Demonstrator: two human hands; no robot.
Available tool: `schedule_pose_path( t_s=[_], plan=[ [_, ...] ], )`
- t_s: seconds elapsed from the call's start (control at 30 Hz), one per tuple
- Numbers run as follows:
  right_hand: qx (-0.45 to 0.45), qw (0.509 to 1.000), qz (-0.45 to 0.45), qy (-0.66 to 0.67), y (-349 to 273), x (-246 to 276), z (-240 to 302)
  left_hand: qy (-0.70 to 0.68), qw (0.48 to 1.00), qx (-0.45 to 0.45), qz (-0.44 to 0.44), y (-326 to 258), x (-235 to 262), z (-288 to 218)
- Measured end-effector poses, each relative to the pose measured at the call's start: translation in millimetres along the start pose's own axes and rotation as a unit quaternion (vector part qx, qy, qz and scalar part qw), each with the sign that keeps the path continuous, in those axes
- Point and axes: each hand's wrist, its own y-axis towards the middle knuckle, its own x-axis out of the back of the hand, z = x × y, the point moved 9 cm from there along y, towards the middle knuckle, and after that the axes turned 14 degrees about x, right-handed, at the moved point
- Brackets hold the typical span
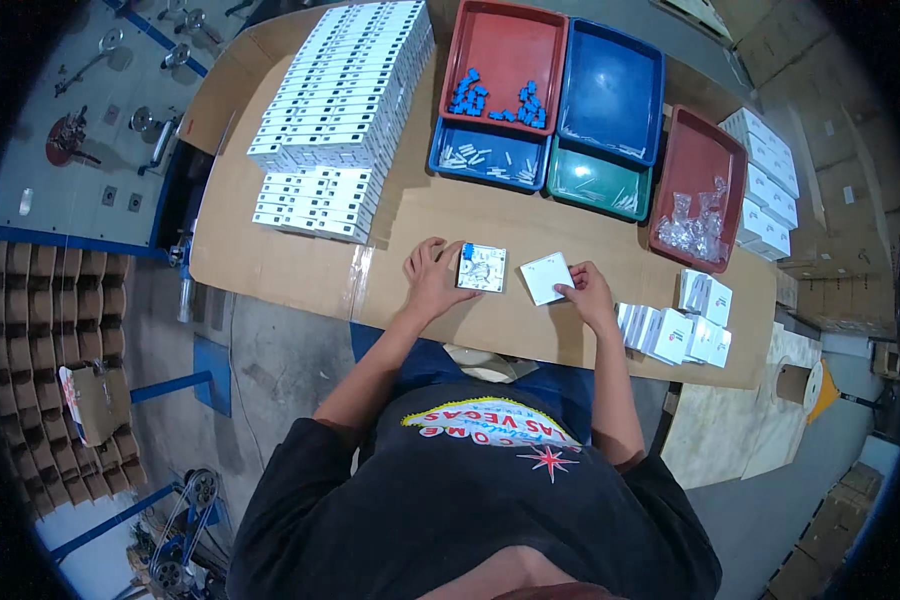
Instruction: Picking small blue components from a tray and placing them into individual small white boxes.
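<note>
My left hand (433,278) grips a square white open housing (482,268) by its left side, thumb along the near edge. Inside this housing are fine parts too small to make out, with a small blue block at its far left corner. To the right, my right hand (590,297) pinches a flat white square panel (543,278) at its right edge. The panel lies slightly turned, a short gap away from the housing. Both pieces are at the cardboard-covered table (410,240), near its front edge.
Tall stacks of white boxes (340,90) stand at the far left. Beyond my hands are a red tray (505,50) with blue blocks, blue trays (610,85), a green tray (597,180) and a red tray (700,150) with clear pieces. White packs (670,335) sit at right.
</note>
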Motion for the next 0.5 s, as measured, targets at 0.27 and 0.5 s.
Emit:
schedule_pose_path(
  t_s=[0.27,0.5],
  plan=[
    [-0.087,0.928,-0.057,0.357,-25,8,24,-0.511,0.819,0.037,0.259,-25,-31,-23],
    [-0.085,0.904,-0.085,0.411,-21,13,28,-0.694,0.614,0.156,0.342,-42,-43,-33]
  ],
)
